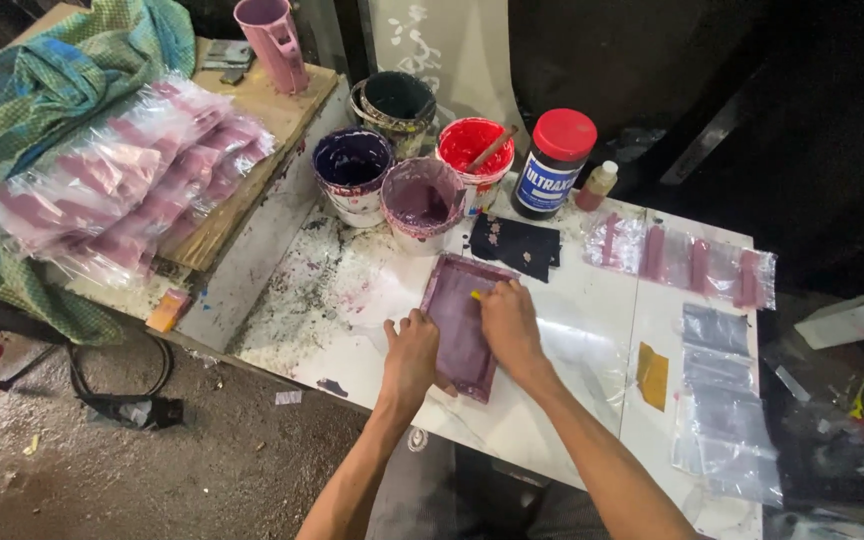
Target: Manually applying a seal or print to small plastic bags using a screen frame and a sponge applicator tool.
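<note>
Here both hands press on the purple printing frame point(464, 325): left hand point(410, 352) steadies its 7 o'clock edge, right hand point(508, 322) grips a squeegee; a slip could smear ink across the worktop point(592, 360).

1. The left hand point(410, 352) rests on the near left edge of a small purple-stained printing frame point(462, 325) lying flat on the white table point(592, 380).
2. The right hand point(509, 322) presses down on the frame's right side, with something yellow at its fingertips.
3. Just beyond the frame stand paint pots: a purple one point(422, 203), a dark violet one point(353, 172), a red one point(474, 150) and a red-capped jar point(553, 163).
4. A dark rag point(515, 245) lies between frame and pots.
5. Clear bags with pink stripes point(687, 260) lie at the far right; a heap of printed bags point(122, 180) sits far left.
</note>
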